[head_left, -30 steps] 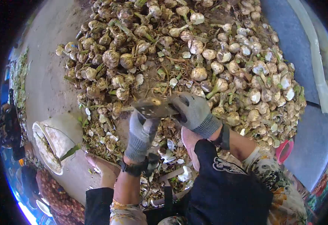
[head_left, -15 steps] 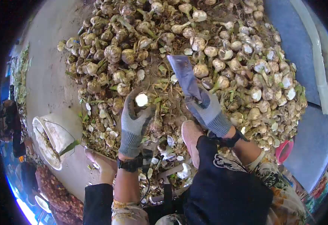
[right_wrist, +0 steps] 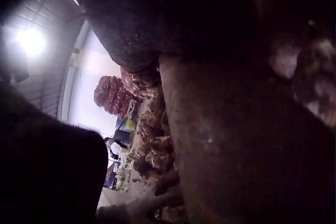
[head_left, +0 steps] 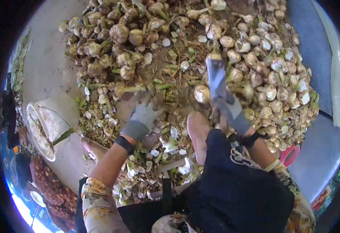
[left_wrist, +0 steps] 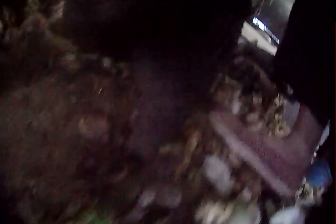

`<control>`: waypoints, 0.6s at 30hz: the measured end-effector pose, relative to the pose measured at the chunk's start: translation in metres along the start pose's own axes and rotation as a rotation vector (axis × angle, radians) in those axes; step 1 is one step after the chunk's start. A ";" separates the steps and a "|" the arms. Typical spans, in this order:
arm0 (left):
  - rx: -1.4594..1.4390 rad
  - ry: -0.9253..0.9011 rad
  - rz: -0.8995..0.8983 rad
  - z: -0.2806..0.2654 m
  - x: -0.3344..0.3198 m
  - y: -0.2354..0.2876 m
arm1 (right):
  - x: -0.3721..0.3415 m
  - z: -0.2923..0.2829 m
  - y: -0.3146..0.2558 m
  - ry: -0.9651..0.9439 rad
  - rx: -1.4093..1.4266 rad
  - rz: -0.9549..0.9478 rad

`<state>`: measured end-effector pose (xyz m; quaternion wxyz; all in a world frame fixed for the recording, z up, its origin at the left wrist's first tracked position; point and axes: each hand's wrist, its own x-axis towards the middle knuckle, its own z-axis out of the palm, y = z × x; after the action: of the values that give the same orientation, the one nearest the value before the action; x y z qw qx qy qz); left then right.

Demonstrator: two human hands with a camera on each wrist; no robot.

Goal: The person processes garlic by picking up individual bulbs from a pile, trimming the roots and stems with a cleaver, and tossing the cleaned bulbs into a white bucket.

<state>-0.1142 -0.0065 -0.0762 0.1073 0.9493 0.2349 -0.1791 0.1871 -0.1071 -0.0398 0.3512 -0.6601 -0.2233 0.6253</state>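
Note:
My gloved left hand (head_left: 143, 116) reaches over the peelings and bare ground in front of me, its fingers blurred and spread, with nothing seen in its grasp. The gloved right hand (head_left: 231, 112) grips a knife with a broad flat blade (head_left: 216, 77), which points away from me over the right part of the pile. Just left of the blade is a round garlic bulb (head_left: 202, 94). Garlic bulbs with stems (head_left: 119, 34) are heaped beyond the left hand. Trimmed bulbs (head_left: 271, 93) with white cut faces lie to the right. Both wrist views are mostly dark and blurred.
Peelings and cut stems (head_left: 172, 145) cover the ground between my pink shoes (head_left: 198, 134). A white bucket (head_left: 59, 122) lies tipped on the left. At right are a blue-grey sheet (head_left: 321, 155) and a pink container (head_left: 290, 156). Filled red mesh sacks (head_left: 51, 186) stand lower left.
A second ago the knife was at a bulb between both hands. Half a second ago the left hand held a bulb with a white cut face; now it has let go and spreads over the peelings.

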 end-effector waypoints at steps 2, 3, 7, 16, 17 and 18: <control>-0.040 0.061 -0.016 0.001 0.005 -0.003 | 0.001 0.011 0.009 -0.004 -0.030 -0.053; -0.132 0.051 -0.087 -0.020 0.009 0.004 | 0.001 0.018 0.011 0.011 -0.055 -0.114; -1.663 0.281 -0.375 -0.062 0.004 0.008 | -0.012 0.041 -0.031 0.118 -0.397 -0.501; -1.693 0.580 -0.236 -0.080 -0.029 0.025 | -0.022 0.083 -0.076 0.068 -1.138 -1.212; -1.747 0.594 -0.283 -0.077 -0.030 0.030 | -0.022 0.084 -0.077 0.054 -1.125 -1.208; -1.802 0.604 -0.331 -0.075 -0.030 0.033 | -0.023 0.084 -0.077 0.042 -1.119 -1.186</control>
<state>-0.1013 -0.0255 0.0084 0.7040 0.4716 0.4329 0.3075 0.1132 -0.0583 0.0352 0.2462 -0.5215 -0.8082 0.1189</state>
